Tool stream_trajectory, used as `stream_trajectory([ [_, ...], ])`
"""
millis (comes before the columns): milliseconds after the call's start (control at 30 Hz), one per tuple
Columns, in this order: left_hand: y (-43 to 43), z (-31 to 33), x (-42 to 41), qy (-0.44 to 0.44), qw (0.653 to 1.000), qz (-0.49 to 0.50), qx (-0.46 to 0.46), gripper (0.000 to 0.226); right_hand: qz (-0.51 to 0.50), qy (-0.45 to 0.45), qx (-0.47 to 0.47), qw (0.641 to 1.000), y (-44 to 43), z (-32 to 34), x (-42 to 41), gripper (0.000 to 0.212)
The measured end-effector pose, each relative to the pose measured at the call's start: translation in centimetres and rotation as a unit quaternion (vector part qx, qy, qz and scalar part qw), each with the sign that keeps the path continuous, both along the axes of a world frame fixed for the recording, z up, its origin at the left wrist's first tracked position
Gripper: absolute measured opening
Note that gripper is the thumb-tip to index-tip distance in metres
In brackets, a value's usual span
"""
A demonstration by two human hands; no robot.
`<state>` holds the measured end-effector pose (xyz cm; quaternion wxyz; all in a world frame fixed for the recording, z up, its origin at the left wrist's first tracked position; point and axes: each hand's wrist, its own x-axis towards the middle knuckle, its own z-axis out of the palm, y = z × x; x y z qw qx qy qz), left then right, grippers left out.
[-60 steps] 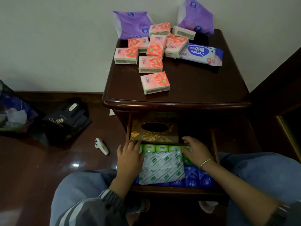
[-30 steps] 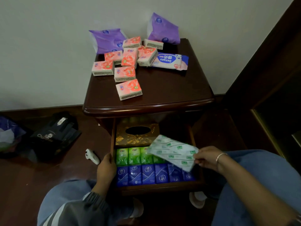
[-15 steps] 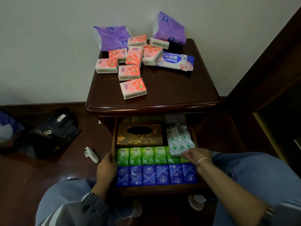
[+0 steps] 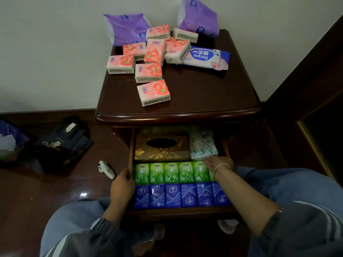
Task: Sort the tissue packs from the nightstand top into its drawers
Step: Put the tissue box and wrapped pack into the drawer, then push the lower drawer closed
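Note:
The dark wood nightstand (image 4: 204, 101) carries several pink rose tissue packs (image 4: 153, 92), two purple packs (image 4: 128, 28) and a blue-and-pink Deeyeo wipes pack (image 4: 206, 57). Its top drawer (image 4: 178, 213) is pulled out. Inside are a gold tissue box (image 4: 161, 152), a white-and-green pack (image 4: 202, 148) at the back right, a row of green packs (image 4: 170, 172) and a row of blue packs (image 4: 181, 196). My right hand (image 4: 219, 163) lies with straight fingers against the white-and-green pack's near edge. My left hand (image 4: 121, 184) grips the drawer's left side wall.
On the floor to the left lie a black bag (image 4: 61, 143), a small white object (image 4: 106, 169) and a purple bag with paper (image 4: 9, 141). Dark wooden furniture (image 4: 315, 108) stands to the right. My knees in jeans flank the drawer.
My right hand lifted the white-and-green pack off the rows and set it in the drawer's back right corner beside the gold box. My left hand moved to the drawer's left wall.

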<state>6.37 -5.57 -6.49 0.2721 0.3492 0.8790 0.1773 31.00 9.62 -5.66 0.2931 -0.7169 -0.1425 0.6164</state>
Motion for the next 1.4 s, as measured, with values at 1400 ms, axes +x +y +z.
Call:
stream_trajectory([
  [1400, 13.3, 16.5, 0.1, 0.188, 0.930, -0.214, 0.233, 0.057, 0.409, -0.554, 0.368, 0.625, 6.7, 12.8, 1.7, 0.061],
])
